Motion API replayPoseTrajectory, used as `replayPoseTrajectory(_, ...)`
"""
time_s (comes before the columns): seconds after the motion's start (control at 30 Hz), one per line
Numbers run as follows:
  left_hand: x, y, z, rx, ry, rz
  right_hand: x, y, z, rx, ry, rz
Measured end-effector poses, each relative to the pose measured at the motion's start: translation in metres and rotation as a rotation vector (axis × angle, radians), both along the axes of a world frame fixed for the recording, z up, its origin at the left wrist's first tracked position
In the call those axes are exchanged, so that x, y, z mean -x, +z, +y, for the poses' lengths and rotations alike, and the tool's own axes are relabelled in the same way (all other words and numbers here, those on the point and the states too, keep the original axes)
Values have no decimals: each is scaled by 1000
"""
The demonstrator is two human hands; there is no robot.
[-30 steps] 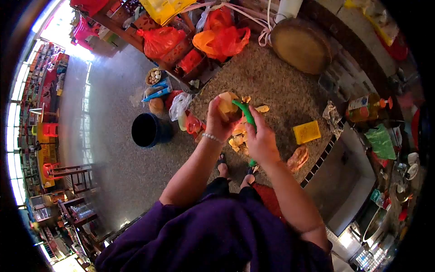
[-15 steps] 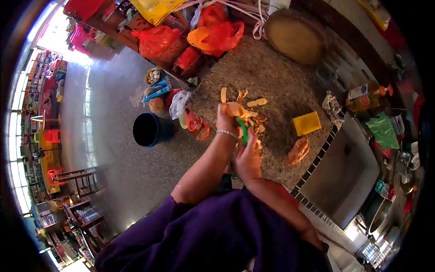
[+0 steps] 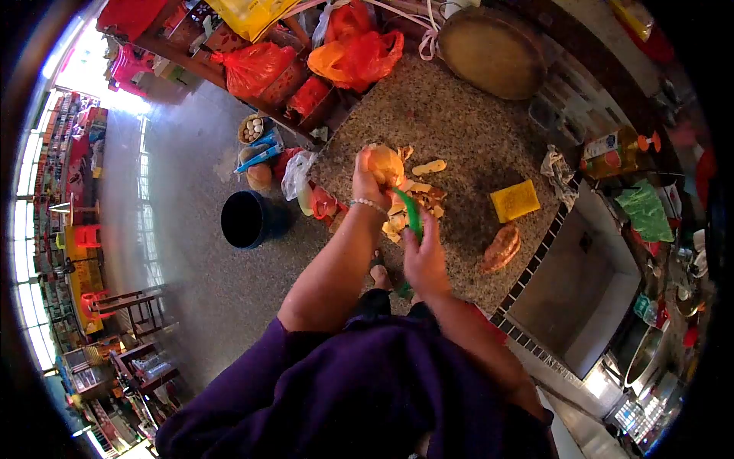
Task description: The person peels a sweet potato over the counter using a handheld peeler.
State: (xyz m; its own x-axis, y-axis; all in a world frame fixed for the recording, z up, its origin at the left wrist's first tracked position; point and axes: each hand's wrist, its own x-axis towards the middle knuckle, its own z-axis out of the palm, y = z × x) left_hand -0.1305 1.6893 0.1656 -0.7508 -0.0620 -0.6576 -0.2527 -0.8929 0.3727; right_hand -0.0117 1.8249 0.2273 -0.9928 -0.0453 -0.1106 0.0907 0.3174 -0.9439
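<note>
My left hand (image 3: pixel 365 182), with a beaded bracelet at the wrist, is closed round a pale orange sweet potato (image 3: pixel 385 164), peeled at least in part. My right hand (image 3: pixel 425 258) grips a green peeler (image 3: pixel 412 214), whose head is close to the sweet potato's lower side. Exactly how the blade meets it is too small to make out. Under both hands, peelings (image 3: pixel 430 200) lie heaped on the speckled stone counter (image 3: pixel 459 145). A second, reddish-brown sweet potato (image 3: pixel 502 249) with its skin on rests to the right.
A yellow sponge (image 3: pixel 515 201) lies right of the peelings, near the sink (image 3: pixel 573 283). At the back stands a round brown board (image 3: pixel 492 57). Red plastic bags (image 3: pixel 260 67) sit at the upper left. On the floor are a dark bucket (image 3: pixel 245 219) and a basket of eggs (image 3: pixel 252 128).
My right hand has drawn the peeler back, down and away from my left hand. The sweet potato is turned and shows more of its orange surface.
</note>
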Motion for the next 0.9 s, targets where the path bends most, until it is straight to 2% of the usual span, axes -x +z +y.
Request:
replayPoseTrajectory(0.03, -3, 8, -1, 35, 43, -14, 7, 2, 10, 2, -3, -49)
replayPoseTrajectory(0.13, -20, 35, -20, -289, 42, 99, 26, -8, 45, 117, -28, -299)
replayPoseTrajectory(0.2, -29, 34, -31, -214, -42, 226, 40, 36, 60, 402, -22, -475)
replayPoseTrajectory(0.3, -36, 34, -45, -190, -129, 305, 55, 56, 66, 601, -67, -552)
replayPoseTrajectory(0.4, -44, 19, -53, -494, -234, 494, 60, 67, 64, 728, 30, -571)
replayPoseTrajectory(0.43, -44, 13, -49, -721, -225, 516, 59, 66, 61, 740, 61, -581)
replayPoseTrajectory(0.53, -39, 37, -36, -535, -146, 305, 55, 82, 45, 644, 132, -582)
replayPoseTrajectory(0.57, -37, 38, -33, -332, -90, 268, 55, 83, 45, 568, 191, -575)
replayPoseTrajectory(0.63, -30, 37, -27, -333, -126, 314, 60, 55, 36, 177, 269, 1)
replayPoseTrajectory(0.67, -28, 41, -24, -332, -145, 337, 61, 59, 30, 100, 266, 108)
replayPoseTrajectory(0.7, -28, 49, -21, -285, -105, 234, 62, 62, 23, 20, 254, 214)
replayPoseTrajectory(0.8, -19, 47, -8, -205, -94, 214, 75, 67, 9, -221, 210, 164)
replayPoseTrajectory(0.9, -9, 41, 4, 0, -50, 218, 70, 74, -7, -278, 198, -177)
